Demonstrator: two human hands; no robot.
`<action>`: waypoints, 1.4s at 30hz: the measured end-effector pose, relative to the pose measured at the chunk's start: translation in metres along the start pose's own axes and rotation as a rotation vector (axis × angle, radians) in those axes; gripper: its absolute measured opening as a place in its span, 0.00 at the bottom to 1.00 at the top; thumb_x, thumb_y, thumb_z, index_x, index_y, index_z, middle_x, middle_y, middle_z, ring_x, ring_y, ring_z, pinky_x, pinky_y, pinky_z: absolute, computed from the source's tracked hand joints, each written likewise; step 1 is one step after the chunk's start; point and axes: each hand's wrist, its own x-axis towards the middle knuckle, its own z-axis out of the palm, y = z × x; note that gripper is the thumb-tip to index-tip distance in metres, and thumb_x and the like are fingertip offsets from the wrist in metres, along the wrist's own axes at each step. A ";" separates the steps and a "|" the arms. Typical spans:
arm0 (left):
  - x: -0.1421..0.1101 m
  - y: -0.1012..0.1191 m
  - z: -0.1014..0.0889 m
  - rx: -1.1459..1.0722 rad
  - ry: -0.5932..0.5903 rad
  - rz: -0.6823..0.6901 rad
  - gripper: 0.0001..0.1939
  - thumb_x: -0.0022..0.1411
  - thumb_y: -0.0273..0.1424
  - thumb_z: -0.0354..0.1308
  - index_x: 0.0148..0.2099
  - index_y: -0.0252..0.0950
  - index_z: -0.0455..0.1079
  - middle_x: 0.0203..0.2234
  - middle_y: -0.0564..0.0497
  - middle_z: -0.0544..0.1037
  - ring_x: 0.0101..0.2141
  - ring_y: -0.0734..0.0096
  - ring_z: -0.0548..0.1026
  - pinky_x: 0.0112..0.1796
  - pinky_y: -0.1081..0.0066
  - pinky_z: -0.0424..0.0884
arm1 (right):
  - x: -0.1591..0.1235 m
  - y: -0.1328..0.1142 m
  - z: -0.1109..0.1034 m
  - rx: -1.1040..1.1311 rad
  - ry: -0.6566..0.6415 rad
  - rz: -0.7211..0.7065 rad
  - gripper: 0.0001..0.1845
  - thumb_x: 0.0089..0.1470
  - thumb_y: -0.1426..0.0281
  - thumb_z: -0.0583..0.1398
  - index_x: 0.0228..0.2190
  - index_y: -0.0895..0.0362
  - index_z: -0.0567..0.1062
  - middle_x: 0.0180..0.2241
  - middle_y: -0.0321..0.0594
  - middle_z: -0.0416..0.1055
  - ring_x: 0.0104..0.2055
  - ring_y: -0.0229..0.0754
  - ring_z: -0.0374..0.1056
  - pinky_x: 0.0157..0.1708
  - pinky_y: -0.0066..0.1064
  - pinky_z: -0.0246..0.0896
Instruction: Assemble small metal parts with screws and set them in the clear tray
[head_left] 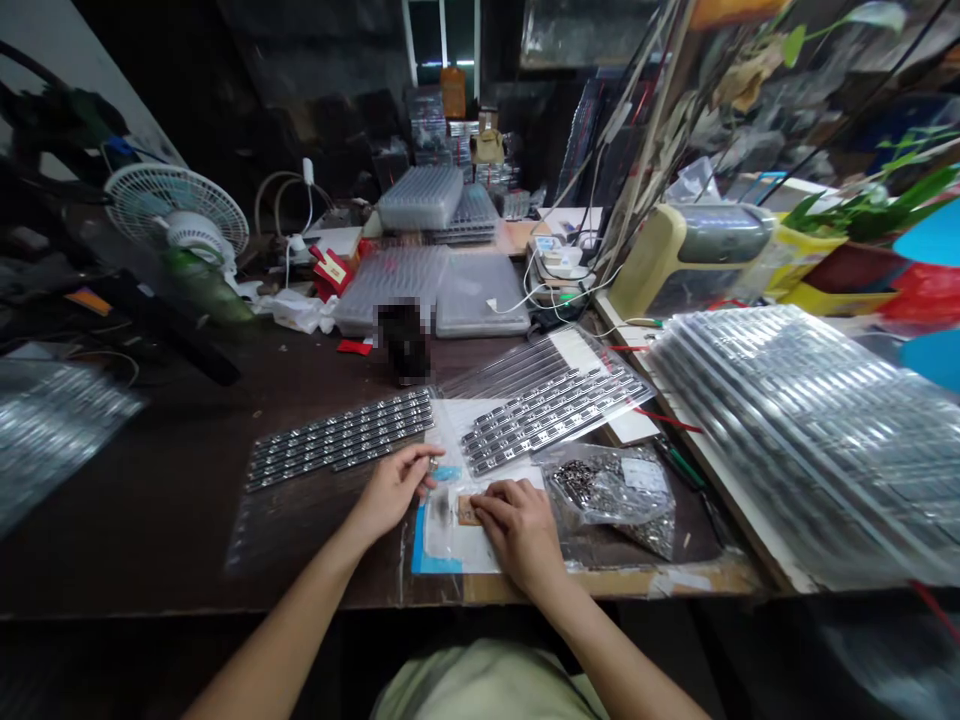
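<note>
My left hand (392, 490) lies at the top left of a white sheet (480, 425), its fingertips curled close together, and whatever they may hold is too small to tell. My right hand (517, 530) rests on the sheet, fingertips against a small brown piece (469, 510). Strips of metal parts in clear plastic (341, 438) lie left of the sheet, more strips (555, 415) lie beyond it, and a clear bag of small metal pieces (607, 488) sits to the right.
A tall stack of clear plastic sheets (810, 430) lies on the right. Further back stand stacked clear trays (420, 198), a power strip (559, 258), a dark object (405, 340) with a blurred top, and a white fan (176, 210).
</note>
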 end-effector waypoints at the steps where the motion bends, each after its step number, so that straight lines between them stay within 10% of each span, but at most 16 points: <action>1: -0.010 -0.003 -0.001 -0.025 -0.014 -0.036 0.16 0.62 0.37 0.50 0.46 0.34 0.71 0.27 0.49 0.77 0.25 0.71 0.75 0.25 0.74 0.72 | -0.001 0.003 -0.003 0.002 0.022 0.004 0.10 0.57 0.68 0.57 0.39 0.50 0.77 0.35 0.40 0.72 0.38 0.41 0.65 0.36 0.34 0.58; 9: -0.038 -0.009 0.023 0.135 0.097 0.062 0.09 0.58 0.32 0.57 0.40 0.36 0.75 0.33 0.47 0.78 0.31 0.69 0.76 0.30 0.73 0.72 | -0.027 0.039 -0.034 -0.087 0.064 0.095 0.13 0.58 0.66 0.54 0.41 0.54 0.75 0.37 0.42 0.72 0.35 0.40 0.71 0.35 0.30 0.67; 28: -0.035 -0.002 0.061 0.333 0.128 0.269 0.06 0.57 0.29 0.60 0.37 0.39 0.77 0.31 0.49 0.76 0.33 0.69 0.74 0.36 0.70 0.71 | -0.030 0.030 -0.023 0.030 0.191 0.096 0.08 0.59 0.71 0.51 0.35 0.55 0.71 0.31 0.40 0.71 0.34 0.39 0.69 0.36 0.29 0.64; 42: -0.033 -0.005 0.057 0.210 0.227 0.254 0.06 0.59 0.28 0.56 0.36 0.37 0.75 0.32 0.49 0.75 0.34 0.68 0.74 0.35 0.71 0.70 | -0.004 0.005 -0.008 0.065 0.039 0.077 0.06 0.56 0.65 0.59 0.30 0.51 0.76 0.32 0.36 0.76 0.35 0.40 0.68 0.35 0.32 0.55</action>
